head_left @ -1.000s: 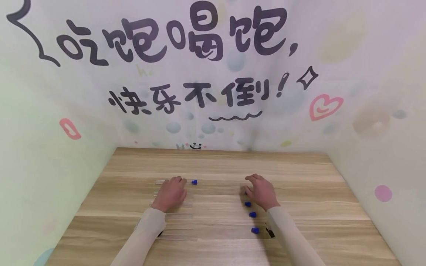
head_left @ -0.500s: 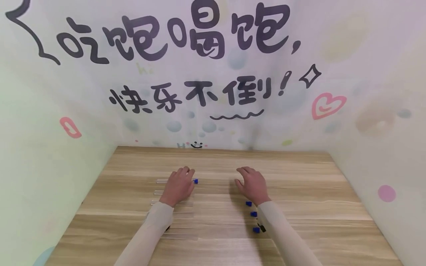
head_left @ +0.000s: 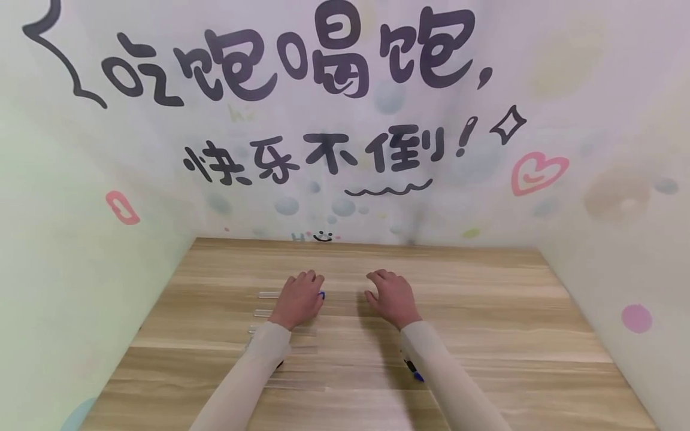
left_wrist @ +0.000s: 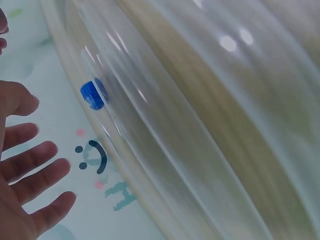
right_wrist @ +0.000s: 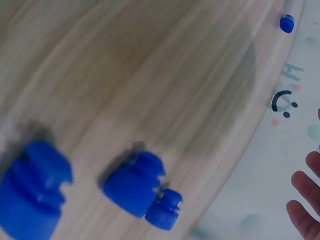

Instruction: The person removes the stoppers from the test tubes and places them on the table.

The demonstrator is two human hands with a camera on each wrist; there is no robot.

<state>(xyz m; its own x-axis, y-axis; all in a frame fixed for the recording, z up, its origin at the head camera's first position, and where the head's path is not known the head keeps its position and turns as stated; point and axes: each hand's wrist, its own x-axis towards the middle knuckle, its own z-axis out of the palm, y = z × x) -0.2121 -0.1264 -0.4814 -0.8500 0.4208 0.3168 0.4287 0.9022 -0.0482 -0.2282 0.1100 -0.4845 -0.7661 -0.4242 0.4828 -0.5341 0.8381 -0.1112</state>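
Observation:
Several clear test tubes lie side by side on the left of the table, partly under the left hand and sleeve. The far tube [head_left: 268,295] carries a blue cap [left_wrist: 94,95] at its right end. Above it hovers my left hand [head_left: 298,301], its fingers spread and apart from the tube in the left wrist view. To the right, my right hand [head_left: 396,299] hangs over the table with loosely bent fingers, nothing held. Loose blue caps [right_wrist: 132,185] lie under the right wrist; the right sleeve hides most of them in the head view.
The wooden table [head_left: 474,287] meets a printed back wall [head_left: 345,108] with black lettering, and pale walls stand at both sides. A smaller blue cap [right_wrist: 164,209] and a near, blurred one [right_wrist: 32,190] lie in the right wrist view.
My right hand has moved left, away from over the caps, and its sleeve now covers them. The left hand has shifted slightly right and forward over the far tube's cap.

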